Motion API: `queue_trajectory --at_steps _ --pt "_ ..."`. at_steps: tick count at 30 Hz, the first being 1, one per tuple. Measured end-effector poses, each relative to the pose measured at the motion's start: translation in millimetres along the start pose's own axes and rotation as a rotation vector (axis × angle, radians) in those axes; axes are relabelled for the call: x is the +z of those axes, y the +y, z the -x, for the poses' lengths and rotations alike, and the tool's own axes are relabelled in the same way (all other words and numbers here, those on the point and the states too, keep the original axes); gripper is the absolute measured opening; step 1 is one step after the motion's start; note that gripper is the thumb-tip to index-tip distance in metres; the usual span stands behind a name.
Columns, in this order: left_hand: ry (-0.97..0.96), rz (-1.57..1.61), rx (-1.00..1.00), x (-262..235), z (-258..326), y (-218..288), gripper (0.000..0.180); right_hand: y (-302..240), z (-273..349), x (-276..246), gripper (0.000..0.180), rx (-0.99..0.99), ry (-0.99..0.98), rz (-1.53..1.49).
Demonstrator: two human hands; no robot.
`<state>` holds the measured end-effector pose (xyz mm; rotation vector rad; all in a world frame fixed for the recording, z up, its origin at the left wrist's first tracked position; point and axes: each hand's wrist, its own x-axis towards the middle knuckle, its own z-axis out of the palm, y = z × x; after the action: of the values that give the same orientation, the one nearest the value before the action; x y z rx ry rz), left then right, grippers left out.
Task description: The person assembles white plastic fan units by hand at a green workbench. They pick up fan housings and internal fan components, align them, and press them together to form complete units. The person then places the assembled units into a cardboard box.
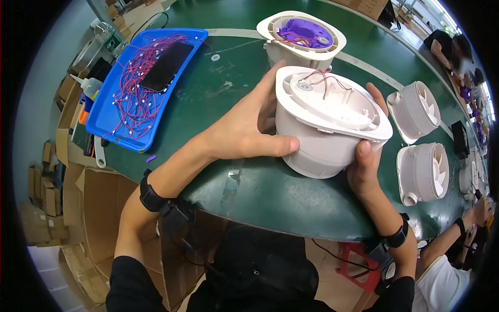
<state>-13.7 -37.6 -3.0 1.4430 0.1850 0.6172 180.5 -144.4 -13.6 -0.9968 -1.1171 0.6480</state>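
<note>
- A person's two bare hands grasp one white plastic fan housing, round-bodied with a square rim, tilted just above the near edge of a green table.
- The left hand wraps the housing's left side, thumb pressed on the wall and fingers over the rim.
- The right hand grips the right side, thumb on the wall, fingertips showing behind the rim.
- Thin red wires lie across the top of the held housing.
- Each wrist wears one black strap, two in all.
- One second housing, white with a purple insert and red wires, stands just behind the held one.
- Two more white housings lie on their sides to the right, fan blades showing: the upper one and the lower one.
- One blue tray sits on the left of the table, holding a tangle of red wires and one black phone.
- One small white ring lies beside the tray.
- Cardboard boxes stand on the floor at left.
- Another person's hand shows at the right edge.
</note>
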Motion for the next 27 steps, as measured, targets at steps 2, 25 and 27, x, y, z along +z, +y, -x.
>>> queue_trajectory --at_steps 2,25,27 --pt "-0.044 0.018 0.022 -2.6 -1.1 0.8 0.118 -0.6 -0.1 0.2 0.109 -0.012 0.0 -0.008" --pt "0.069 -0.048 -0.026 4.0 -4.2 6.8 0.109 3.9 0.6 -7.0 0.098 0.066 -0.025 0.002" --pt "0.088 -0.099 -0.01 2.7 -3.3 1.8 0.108 4.1 0.6 -6.9 0.09 0.133 -0.011 -0.093"
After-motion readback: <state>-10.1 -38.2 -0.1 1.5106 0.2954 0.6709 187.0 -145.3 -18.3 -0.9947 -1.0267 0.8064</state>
